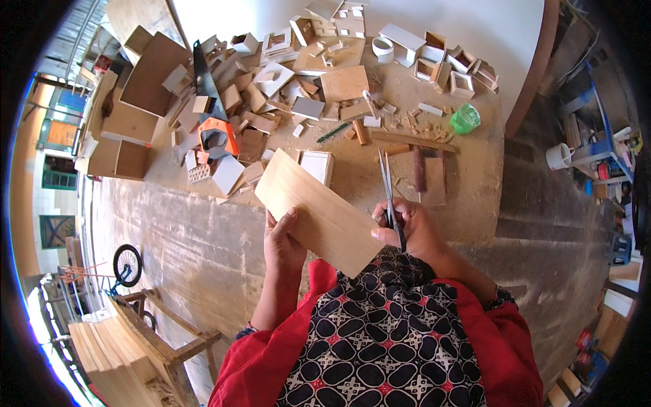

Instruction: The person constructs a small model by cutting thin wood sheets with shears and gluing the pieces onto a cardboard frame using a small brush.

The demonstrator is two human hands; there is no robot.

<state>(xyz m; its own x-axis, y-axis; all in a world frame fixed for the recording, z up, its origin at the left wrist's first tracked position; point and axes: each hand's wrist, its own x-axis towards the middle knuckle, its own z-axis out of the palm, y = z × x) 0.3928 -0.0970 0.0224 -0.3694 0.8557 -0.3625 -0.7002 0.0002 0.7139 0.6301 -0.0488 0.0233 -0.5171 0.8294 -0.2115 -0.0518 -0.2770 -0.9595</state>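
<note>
My left hand (283, 247) grips a thin, pale rectangular wooden sheet (319, 214) by its lower left edge, tilted over my lap. My right hand (410, 234) is closed on black-handled metal scissors (389, 190), blades pointing up, its thumb at the sheet's right end. Beyond them on the work table (475, 197) lie a white rectangular piece (314, 167), a dark red tool handle (419, 169) and wooden sticks (392, 149).
Small wooden boxes (461, 85), offcuts, a hand saw (217, 139), a white cup (382, 49) and a green container (465, 119) cover the table. Large boards (149, 74) stand left. A bicycle (127, 266) and wooden frame are lower left; a shelf (590, 163) with a bucket stands right.
</note>
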